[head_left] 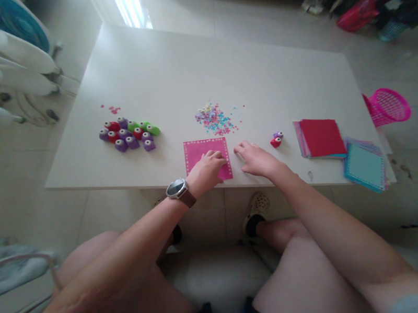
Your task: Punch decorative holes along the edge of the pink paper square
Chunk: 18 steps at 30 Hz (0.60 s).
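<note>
A square of pink paper with a row of small punched shapes along its borders lies near the table's front edge. My left hand, a watch on its wrist, rests over the paper's lower right part with fingers loosely bent; what lies under the palm is hidden. Just right of the paper, my right hand touches the table, fingers curved and apart, nothing visible in it. Beyond the paper is a pile of tiny coloured paper cut-outs. Two small craft punches, one red and one purple, stand right of my right hand.
Several purple, red and green craft punches cluster at the left, near a few pink cut-outs. At the right lie a red-topped paper stack and light blue bordered sheets overhanging the white table's edge. A pink basket stands beyond.
</note>
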Each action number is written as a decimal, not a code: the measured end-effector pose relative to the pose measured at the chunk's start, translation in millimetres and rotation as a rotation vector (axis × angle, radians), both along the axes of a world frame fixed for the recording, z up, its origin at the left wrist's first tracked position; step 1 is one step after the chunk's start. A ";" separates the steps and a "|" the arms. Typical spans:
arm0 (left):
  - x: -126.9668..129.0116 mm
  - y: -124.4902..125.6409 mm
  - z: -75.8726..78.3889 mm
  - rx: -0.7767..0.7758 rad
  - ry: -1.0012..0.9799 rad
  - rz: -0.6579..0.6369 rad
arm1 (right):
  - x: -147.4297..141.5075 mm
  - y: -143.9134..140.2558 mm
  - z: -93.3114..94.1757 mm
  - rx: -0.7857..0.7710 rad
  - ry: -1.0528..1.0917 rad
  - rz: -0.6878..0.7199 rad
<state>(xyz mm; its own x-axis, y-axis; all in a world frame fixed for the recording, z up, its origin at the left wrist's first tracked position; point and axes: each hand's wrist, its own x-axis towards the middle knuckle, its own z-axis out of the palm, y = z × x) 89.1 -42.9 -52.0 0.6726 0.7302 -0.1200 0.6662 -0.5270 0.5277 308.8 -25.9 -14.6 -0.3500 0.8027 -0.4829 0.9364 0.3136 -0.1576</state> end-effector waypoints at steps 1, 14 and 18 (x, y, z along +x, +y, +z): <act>0.0 -0.1 -0.1 0.000 0.002 0.001 | -0.2 -0.1 0.3 0.001 -0.002 0.001; 0.0 0.1 0.2 -0.001 0.000 0.009 | 0.4 -0.5 0.7 0.002 -0.016 0.013; 0.3 0.4 -0.6 0.003 0.001 0.004 | -0.1 -0.8 1.9 0.007 -0.016 0.010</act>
<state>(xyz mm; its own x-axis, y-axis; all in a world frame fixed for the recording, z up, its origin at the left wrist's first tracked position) 89.4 -42.5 -52.6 0.6695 0.7333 -0.1186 0.6689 -0.5257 0.5255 308.6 -26.6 -12.6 -0.3508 0.8022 -0.4831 0.9354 0.3243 -0.1407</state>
